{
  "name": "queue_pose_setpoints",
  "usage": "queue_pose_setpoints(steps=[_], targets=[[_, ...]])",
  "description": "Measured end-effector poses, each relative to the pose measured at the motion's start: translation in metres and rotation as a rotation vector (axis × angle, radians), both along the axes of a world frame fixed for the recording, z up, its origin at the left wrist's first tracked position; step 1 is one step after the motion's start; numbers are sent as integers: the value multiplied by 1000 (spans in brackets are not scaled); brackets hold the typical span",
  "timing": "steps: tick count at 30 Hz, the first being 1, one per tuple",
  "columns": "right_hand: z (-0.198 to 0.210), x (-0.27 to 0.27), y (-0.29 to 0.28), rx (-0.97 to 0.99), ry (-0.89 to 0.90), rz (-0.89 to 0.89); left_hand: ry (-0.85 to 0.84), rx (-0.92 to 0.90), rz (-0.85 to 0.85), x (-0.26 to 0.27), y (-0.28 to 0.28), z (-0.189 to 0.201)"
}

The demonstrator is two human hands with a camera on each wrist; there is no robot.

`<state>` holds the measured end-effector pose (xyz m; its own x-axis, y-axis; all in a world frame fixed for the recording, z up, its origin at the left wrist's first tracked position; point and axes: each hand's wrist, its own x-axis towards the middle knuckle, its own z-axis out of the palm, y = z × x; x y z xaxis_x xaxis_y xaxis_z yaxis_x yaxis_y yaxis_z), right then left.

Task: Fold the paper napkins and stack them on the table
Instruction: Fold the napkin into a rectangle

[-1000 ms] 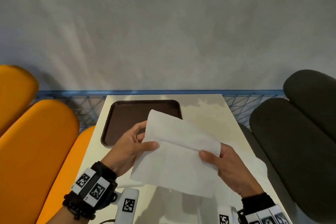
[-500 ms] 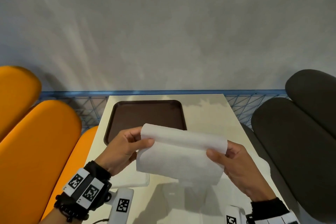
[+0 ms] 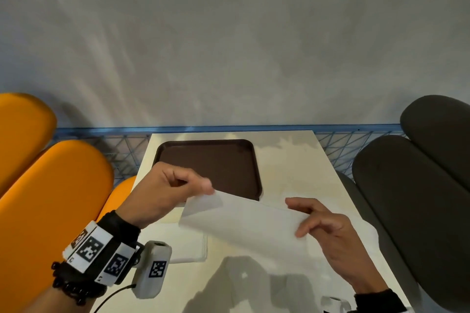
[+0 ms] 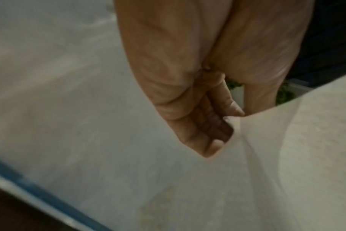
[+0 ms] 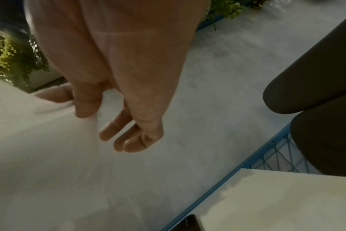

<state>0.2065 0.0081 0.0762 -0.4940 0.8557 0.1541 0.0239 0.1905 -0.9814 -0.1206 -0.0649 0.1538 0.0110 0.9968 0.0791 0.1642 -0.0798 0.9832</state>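
Napkin held up over counter, folded in half. Right corner pinched by right hand, other fingers loose. Left corner pinched by left hand. Folded napkins stacked on counter under left wrist. Brown tray set farther back.

In the head view, the near right corner of the brown tray is covered by the held napkin, and its left edge by the left hand. The folded napkins at lower centre are partly hidden behind hand and sheet. The left wrist picture is blurred; the fingertips are tucked behind paper. The right hand is seen clearly, its wrist cut off by the lower edge.
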Motion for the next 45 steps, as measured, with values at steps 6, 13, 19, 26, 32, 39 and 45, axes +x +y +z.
queue_pose_setpoints(steps=[6, 13, 19, 26, 32, 39, 45], targets=[[19, -21, 2, 476, -374, -210, 643, 254, -35, 21, -8, 5], [32, -91, -17, 707, -503, 195, 726, 330, -49, 36, -21, 14], [35, -91, -15, 702, -352, 214, 559, 245, 100, 42, -21, 10], [-30, -30, 1, 438, -810, 277, 463, 144, 206, 10, -43, 7], [7, -48, -3, 476, -922, 442, 651, -8, 168, 14, -51, -20], [65, -79, -14, 530, -1048, 601, 744, -98, -241, 64, -22, -58], [62, -34, 12, 300, -994, 567, 637, 1, -279, 28, -30, -52]])
